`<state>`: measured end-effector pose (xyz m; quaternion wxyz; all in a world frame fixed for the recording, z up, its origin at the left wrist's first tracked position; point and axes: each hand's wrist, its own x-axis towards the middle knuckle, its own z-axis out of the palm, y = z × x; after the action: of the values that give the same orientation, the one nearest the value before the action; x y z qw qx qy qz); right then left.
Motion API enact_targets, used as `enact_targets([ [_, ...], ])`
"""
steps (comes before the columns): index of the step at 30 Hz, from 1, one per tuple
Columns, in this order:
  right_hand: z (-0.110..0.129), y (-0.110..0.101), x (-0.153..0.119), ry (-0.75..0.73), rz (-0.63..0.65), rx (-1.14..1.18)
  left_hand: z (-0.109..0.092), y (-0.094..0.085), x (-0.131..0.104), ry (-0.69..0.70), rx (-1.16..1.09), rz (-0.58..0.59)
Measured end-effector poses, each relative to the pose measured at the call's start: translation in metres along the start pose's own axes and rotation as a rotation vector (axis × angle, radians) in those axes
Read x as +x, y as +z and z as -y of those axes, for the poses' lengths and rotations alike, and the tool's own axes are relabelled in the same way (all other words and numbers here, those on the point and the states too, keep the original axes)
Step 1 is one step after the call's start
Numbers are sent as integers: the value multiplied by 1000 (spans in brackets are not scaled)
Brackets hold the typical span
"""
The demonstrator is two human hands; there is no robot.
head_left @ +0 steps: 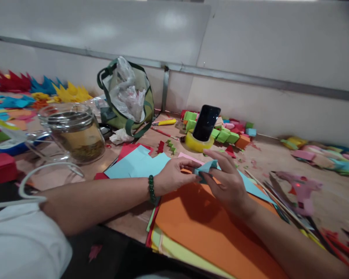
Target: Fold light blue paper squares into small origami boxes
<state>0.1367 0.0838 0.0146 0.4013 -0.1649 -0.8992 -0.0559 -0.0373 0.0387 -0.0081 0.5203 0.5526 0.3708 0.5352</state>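
Observation:
Between my two hands is a small folded piece of light-blue paper (207, 166), held above a stack of coloured sheets. My left hand (174, 173), with a green bead bracelet (151, 188) at the wrist, pinches its left edge between thumb and fingers. My right hand (228, 182) grips the other side, fingers curled over it. Beneath them lies the orange sheet (197, 228) on top of the stack. Left of the hands, a cut light-blue sheet (136, 162) rests over red paper (130, 150).
A glass teapot (75, 135) and a green bag (145, 93) stand at the left. A phone (206, 122) leans in a yellow tape roll (196, 143) ahead. Folded paper blocks (227, 135) lie behind it. At the right are a pink glue gun (304, 190) and thin sticks.

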Motion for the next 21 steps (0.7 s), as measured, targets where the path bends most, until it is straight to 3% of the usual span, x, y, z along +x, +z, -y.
enact_targets([
  [6, 2, -5, -4, -78, -84, -36, -1, 5, -2, -78, -125, 32],
  [13, 3, -5, -6, -69, -104, -72, 1, 5, -3, -75, -183, 62],
  [18, 3, -4, -2, 47, -50, -45, -6, 6, -4, -108, -175, 118],
  [21, 3, -5, 1, 181, 14, 20, -7, 6, -3, -204, -261, 87],
])
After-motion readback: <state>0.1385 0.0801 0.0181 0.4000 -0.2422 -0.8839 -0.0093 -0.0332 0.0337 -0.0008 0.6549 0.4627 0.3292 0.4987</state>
